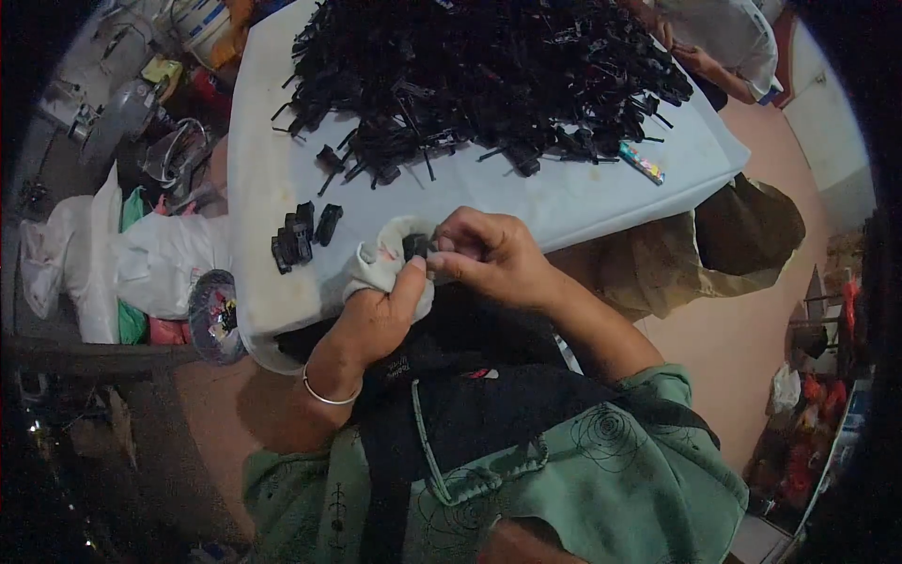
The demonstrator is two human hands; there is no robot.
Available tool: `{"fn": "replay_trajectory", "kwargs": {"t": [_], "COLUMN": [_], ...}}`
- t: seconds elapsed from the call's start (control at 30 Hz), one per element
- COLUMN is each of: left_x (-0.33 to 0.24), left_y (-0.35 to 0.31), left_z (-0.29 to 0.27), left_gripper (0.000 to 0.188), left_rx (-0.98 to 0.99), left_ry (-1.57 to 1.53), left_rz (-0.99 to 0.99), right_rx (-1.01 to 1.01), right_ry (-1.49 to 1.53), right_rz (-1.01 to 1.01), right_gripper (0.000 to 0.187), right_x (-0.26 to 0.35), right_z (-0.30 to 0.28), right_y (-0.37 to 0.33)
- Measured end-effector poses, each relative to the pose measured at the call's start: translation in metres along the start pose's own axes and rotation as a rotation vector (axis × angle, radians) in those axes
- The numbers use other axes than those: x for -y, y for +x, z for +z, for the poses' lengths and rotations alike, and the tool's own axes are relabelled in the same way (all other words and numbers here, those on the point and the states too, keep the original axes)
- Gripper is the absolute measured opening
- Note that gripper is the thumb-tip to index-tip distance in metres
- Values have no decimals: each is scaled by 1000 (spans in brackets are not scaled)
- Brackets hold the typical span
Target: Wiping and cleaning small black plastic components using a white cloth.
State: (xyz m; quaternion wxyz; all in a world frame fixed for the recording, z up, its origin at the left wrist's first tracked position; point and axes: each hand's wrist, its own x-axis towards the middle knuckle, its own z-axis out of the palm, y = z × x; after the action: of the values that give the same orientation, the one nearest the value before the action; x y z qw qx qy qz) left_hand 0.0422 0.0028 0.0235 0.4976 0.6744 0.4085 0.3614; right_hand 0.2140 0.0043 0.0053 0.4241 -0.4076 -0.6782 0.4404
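Close to the table's near edge, my left hand (376,324) is closed round a bunched white cloth (374,271). A small black plastic part (415,246) sits in the cloth's fold, partly covered by fingers. From the right, my right hand (503,256) pinches at that part with thumb and forefinger; whether it grips the part or something finer on it is hidden. Left of the cloth, several similar black parts (298,235) stand grouped on the white-covered table (256,141). A big heap of black parts with thin stems (489,85) covers the table's far side.
A colourful narrow packet (643,164) lies at the heap's right edge. Another person's hand (693,62) shows at the far right corner. A brown sack (662,268) gapes beside the table on the right. White bags (169,268) and a bowl of small items (214,318) stand left.
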Motion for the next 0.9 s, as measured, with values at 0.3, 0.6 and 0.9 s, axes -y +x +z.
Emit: {"fn": "replay_trajectory", "kwargs": {"t": [0.3,0.6,0.9], "left_x": [26,17,4], "left_y": [-9,13,17], "left_z": [-2,-45,-44], "left_gripper": [30,37,26], "left_rx": [-81,-142,-301], "left_ry": [919,1172,1100], "left_rz": [575,237,334], "right_rx": [19,-176,-289], "right_ry": [-65,-574,-943], "right_rz": [-73,-98,-128], "right_gripper": [25,24,12], "right_x": [-8,-13,-41], "right_z": [21,2,-3], "right_y": [1,35,31]}}
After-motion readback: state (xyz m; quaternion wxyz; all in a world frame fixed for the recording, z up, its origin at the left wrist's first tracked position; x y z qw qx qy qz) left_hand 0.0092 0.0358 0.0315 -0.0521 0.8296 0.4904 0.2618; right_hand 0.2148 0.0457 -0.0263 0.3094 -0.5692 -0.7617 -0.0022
